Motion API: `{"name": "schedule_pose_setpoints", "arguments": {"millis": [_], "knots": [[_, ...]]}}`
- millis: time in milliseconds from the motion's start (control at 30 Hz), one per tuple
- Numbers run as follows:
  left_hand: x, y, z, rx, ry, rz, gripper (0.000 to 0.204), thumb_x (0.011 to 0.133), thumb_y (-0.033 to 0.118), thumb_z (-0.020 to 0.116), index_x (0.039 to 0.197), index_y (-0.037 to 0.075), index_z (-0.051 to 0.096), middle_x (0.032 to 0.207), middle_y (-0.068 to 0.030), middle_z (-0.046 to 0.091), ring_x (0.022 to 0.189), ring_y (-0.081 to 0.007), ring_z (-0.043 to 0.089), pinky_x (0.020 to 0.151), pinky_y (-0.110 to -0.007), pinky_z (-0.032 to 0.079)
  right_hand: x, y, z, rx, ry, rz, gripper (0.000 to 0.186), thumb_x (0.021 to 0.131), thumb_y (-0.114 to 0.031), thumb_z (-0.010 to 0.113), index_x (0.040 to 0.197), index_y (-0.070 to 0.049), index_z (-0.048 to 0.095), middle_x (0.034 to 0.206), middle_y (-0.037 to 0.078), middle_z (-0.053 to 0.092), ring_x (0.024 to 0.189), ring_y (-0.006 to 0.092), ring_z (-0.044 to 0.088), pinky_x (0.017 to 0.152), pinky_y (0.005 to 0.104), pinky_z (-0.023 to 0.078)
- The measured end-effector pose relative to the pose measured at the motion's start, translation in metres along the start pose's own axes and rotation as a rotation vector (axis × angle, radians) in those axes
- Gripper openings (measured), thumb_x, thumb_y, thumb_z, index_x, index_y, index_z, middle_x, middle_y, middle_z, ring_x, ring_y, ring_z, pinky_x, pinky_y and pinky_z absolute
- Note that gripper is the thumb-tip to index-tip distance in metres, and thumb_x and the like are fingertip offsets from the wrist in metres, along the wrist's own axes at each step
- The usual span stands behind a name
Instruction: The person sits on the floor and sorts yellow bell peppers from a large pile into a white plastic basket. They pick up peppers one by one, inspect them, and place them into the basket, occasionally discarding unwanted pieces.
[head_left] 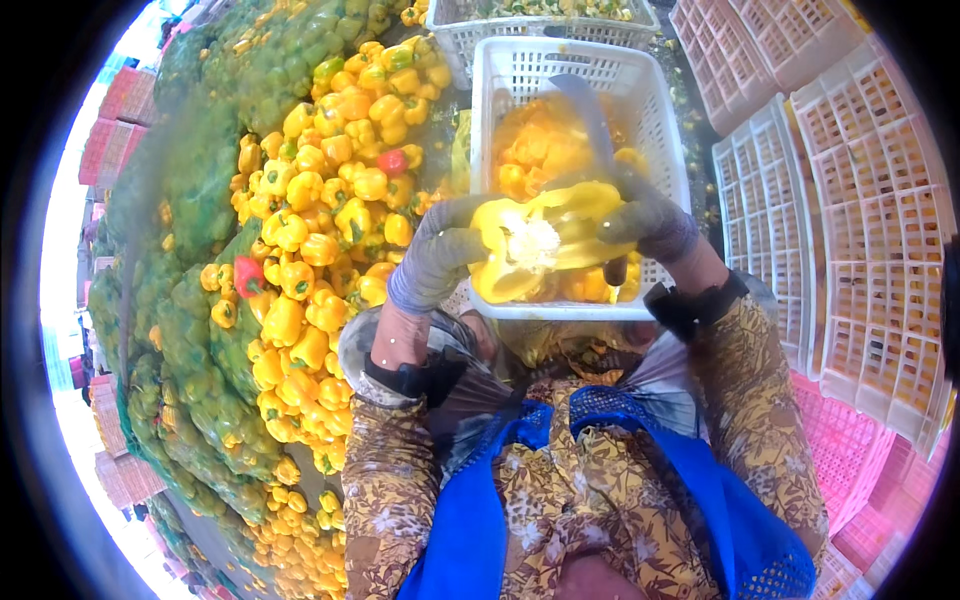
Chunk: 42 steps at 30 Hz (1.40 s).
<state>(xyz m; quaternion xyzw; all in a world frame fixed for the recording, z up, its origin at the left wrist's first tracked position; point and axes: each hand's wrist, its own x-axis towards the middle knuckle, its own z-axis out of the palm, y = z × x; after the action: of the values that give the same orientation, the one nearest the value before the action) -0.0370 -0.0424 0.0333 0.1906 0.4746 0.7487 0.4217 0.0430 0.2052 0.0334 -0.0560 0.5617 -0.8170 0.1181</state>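
Both my hands, in grey gloves, hold a yellow bell pepper (570, 225) that is split open, its pale seed core facing up. My left hand (437, 252) is closed on the pepper's left side. Closed round its right side, my right hand (655, 218) also keeps hold of a knife (590, 122). The blade points up and away from me, and the dark handle end shows below the hand. Directly beneath is a white plastic crate (482, 130) with orange-yellow pepper pieces (545, 140) in it.
A large heap of whole yellow peppers (320, 250), with a few red ones, lies at left beside green mesh sacks (180, 290) of peppers. Another white crate (455, 35) stands beyond mine. Stacked pale crates (870, 210) and pink crates (840, 450) line the right side.
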Motion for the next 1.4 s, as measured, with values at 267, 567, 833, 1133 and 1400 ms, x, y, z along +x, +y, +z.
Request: {"name": "schedule_pose_setpoints", "arguments": {"millis": [267, 567, 833, 1133, 1400], "knots": [[0.013, -0.014, 0.012, -0.409, 0.294, 0.203, 0.032, 0.091, 0.016, 0.053, 0.118, -0.002, 0.054, 0.105, -0.0106, 0.064, 0.094, -0.0179, 0.062, 0.082, -0.031, 0.052, 0.002, -0.013, 0.021, -0.589, 0.232, -0.334, 0.044, 0.073, -0.013, 0.064, 0.115, 0.001, 0.058, 0.092, 0.009, 0.065, 0.076, 0.0090, 0.057, 0.072, 0.0255, 0.049], [0.033, -0.026, -0.004, 0.723, 0.622, 0.268, 0.023, 0.087, 0.005, 0.050, 0.106, -0.003, 0.059, 0.099, -0.0071, 0.064, 0.086, -0.0135, 0.061, 0.074, -0.027, 0.050, -0.003, -0.011, 0.029, -0.979, 0.268, -0.642, 0.042, 0.074, -0.009, 0.064, 0.115, -0.001, 0.058, 0.101, 0.014, 0.066, 0.088, 0.0251, 0.066, 0.078, 0.0307, 0.050], [0.031, -0.009, 0.013, 1.637, 0.790, 0.646, 0.028, 0.078, 0.006, 0.055, 0.105, -0.004, 0.058, 0.095, -0.0214, 0.061, 0.085, -0.0350, 0.061, 0.077, -0.038, 0.049, -0.021, -0.036, 0.021, -0.460, 0.605, -0.465, 0.034, 0.078, -0.005, 0.065, 0.112, -0.005, 0.060, 0.100, 0.009, 0.067, 0.082, 0.0154, 0.065, 0.068, 0.0256, 0.054], [0.037, -0.018, 0.013, 0.552, 0.550, 0.244, 0.033, 0.087, 0.008, 0.054, 0.117, -0.006, 0.054, 0.102, -0.0057, 0.062, 0.090, -0.0093, 0.056, 0.078, -0.023, 0.047, 0.008, -0.004, 0.001, -1.087, 0.378, -0.458, 0.062, 0.065, -0.031, 0.082, 0.116, -0.006, 0.059, 0.105, 0.013, 0.064, 0.094, 0.0254, 0.063, 0.081, 0.0338, 0.051], [0.032, -0.018, 0.044, 0.467, 0.457, 0.212, 0.030, 0.085, 0.005, 0.060, 0.114, -0.005, 0.059, 0.096, -0.0046, 0.065, 0.083, -0.0079, 0.057, 0.074, -0.023, 0.048, 0.011, 0.003, 0.006, -0.929, 0.374, -0.330, 0.038, 0.069, -0.013, 0.073, 0.103, 0.001, 0.063, 0.086, 0.016, 0.066, 0.077, 0.0260, 0.066, 0.069, 0.0317, 0.052]]}}
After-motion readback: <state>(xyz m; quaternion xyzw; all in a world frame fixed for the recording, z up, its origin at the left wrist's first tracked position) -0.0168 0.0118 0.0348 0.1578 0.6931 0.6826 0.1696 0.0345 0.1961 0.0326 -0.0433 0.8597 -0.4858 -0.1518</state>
